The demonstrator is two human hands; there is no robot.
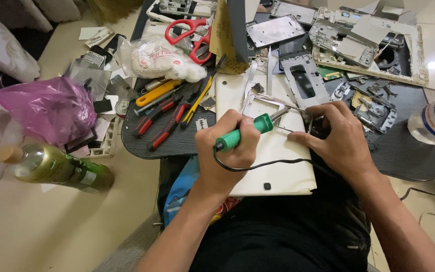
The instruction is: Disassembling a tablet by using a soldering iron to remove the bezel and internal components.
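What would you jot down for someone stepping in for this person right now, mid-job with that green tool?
Left hand: gripping the green-handled soldering iron, its black cord looping below, tip pointing at the metal frame.
Right hand: fingers pressing on the frame's right edge, steadying it.
The frame lies on a white tablet back cover resting on the lap and the dark board.
Nearby: pliers and screwdrivers to the left, red scissors behind, stripped device parts at the far right.
Done: devices already taken apart. Left: work at the frame is in progress.
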